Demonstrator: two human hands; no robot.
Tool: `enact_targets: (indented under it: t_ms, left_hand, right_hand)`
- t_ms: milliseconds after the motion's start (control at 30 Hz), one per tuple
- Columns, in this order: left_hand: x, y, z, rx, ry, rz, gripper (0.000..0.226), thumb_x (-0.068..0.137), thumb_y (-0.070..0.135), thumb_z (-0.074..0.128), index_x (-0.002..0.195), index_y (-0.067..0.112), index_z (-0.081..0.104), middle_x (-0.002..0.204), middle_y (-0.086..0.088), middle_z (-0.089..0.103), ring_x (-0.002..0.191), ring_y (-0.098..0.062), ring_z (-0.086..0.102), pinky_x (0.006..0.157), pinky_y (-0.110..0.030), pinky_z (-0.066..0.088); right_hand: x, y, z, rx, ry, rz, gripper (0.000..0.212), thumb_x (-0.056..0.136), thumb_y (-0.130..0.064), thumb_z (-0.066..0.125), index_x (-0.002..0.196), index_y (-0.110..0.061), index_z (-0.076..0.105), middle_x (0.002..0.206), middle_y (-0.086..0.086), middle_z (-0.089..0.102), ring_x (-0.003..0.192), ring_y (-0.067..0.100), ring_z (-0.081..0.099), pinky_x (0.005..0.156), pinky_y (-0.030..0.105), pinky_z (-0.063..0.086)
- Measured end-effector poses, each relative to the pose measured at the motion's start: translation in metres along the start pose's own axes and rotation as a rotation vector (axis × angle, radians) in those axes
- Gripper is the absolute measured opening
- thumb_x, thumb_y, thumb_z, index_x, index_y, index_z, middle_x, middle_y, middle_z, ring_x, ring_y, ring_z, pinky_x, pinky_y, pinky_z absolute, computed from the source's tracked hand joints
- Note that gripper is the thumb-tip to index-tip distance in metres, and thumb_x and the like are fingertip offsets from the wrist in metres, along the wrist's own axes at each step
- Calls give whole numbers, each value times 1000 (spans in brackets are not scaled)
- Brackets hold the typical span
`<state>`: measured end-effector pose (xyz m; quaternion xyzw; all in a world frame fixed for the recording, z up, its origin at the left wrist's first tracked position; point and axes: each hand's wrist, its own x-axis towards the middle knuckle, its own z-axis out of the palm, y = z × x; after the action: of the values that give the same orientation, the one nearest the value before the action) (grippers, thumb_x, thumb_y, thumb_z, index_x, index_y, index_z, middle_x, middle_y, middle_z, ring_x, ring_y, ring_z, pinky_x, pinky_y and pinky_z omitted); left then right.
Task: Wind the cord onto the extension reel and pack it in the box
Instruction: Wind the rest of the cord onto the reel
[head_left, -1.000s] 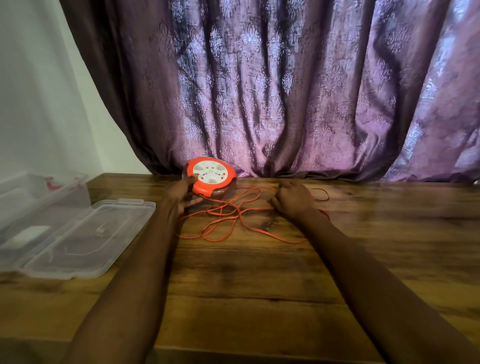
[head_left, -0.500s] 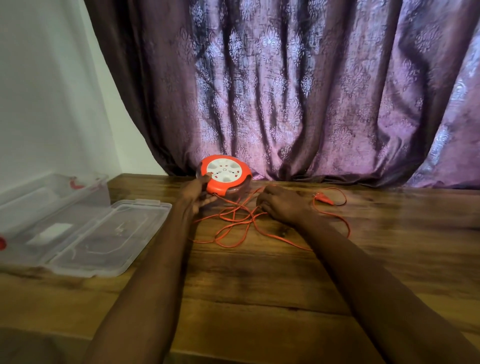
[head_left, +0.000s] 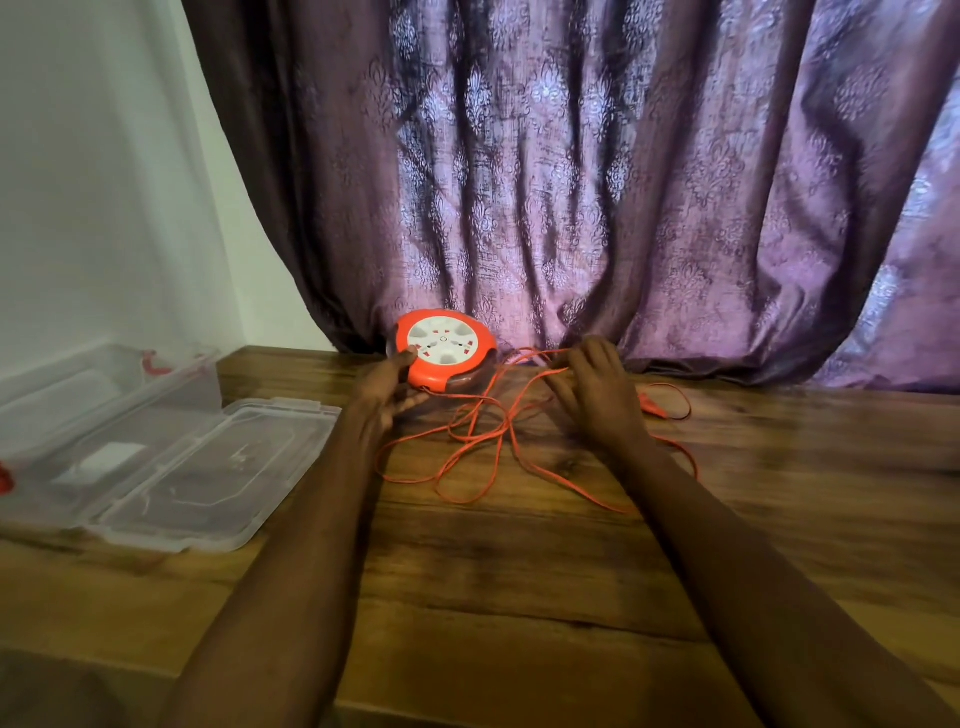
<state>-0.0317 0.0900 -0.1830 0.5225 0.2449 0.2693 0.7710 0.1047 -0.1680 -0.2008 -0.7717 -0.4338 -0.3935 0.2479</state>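
1. The extension reel (head_left: 443, 349), orange with a white socket face, sits flat at the far edge of the wooden tabletop (head_left: 519, 571), just in front of the purple curtain (head_left: 571, 182), as it did in the earlier frames.
2. The left hand (head_left: 387, 387) holds the reel by its near-left rim, thumb on the top edge and fingers curled under the side; this grip matches the one seen half a second ago.
3. The right hand (head_left: 597, 395) has shifted to the right of where it was, away from the reel, and now lies over the strand that leaves the reel. Its fingers curl down around the cord (head_left: 478, 441), though the exact pinch is blurred.
4. The strand between reel and right hand now runs straighter than before, while the remaining cord lies in loose loops on the tabletop between the forearms.
5. The orange plug (head_left: 647, 401) rests on the tabletop just right of the right hand.
6. The clear plastic box (head_left: 62, 415) stands open at the left, its lid (head_left: 218, 467) laid flat beside it, well apart from the reel.
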Motion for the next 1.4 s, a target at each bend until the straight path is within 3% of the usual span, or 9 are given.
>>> enact_targets:
  t_ms: [167,300,433,500,667,900,1067,1200,1400]
  left_hand:
    - [-1,0,4,-26,1,18,25,91,21,70,111,10,62,90,-6,68,76,-16,63,54,-30,61]
    - [-1,0,7,-44,-17,32,31,91,23,70,116,8,61,93,-8,69,78,-17,64,65,-33,62]
    - [-5,1,11,-83,-23,54,32,91,22,70,118,7,62,90,-6,72,75,-16,68,62,-33,63]
    - [-7,1,14,-97,-39,66,34,92,23,68,121,8,62,92,-4,73,76,-15,69,65,-34,63]
    - [-13,4,20,-83,-96,115,30,95,23,64,122,10,63,91,-1,72,68,-7,69,62,-30,61]
    - [-18,1,29,-31,-117,121,28,94,23,65,119,12,65,90,0,72,66,-7,67,74,-36,59]
    - [-22,-2,36,35,-144,147,21,92,26,68,111,18,64,91,-1,69,76,-11,64,73,-35,58]
    - [-25,-4,42,102,-209,190,16,90,22,70,105,20,67,94,2,72,79,-10,65,60,-27,58]
    - [-26,-4,48,267,-321,279,20,88,27,71,107,21,72,94,3,77,78,-11,68,61,-27,55]
  right_hand:
    - [-2,3,-5,292,-34,104,21,92,-30,68,105,-16,59,109,6,56,96,27,61,78,43,51]
    - [3,9,-13,394,-26,103,14,93,-28,64,103,-19,61,99,-1,62,85,16,60,76,28,47]
    - [9,12,-18,531,-342,246,16,88,-10,71,100,-21,70,96,-4,73,87,21,70,81,29,52]
    - [8,16,-19,399,-463,260,27,82,-2,68,91,-27,74,90,-11,72,89,17,71,80,22,51]
    - [5,15,-22,267,-711,299,34,75,0,65,89,-26,81,90,-4,78,86,10,69,78,26,53]
    - [18,-6,-26,345,-286,304,28,89,-12,58,107,-26,74,101,1,76,89,18,69,81,31,52]
    - [21,-23,-25,284,-115,28,30,95,-14,59,124,-17,65,110,6,64,102,22,61,91,33,46]
    - [26,-26,-28,67,-98,-34,36,97,-24,57,133,-23,61,121,6,60,109,27,57,92,41,47]
    - [26,-24,-33,-215,-288,-155,58,86,-21,59,140,-39,52,131,4,56,114,29,53,87,42,45]
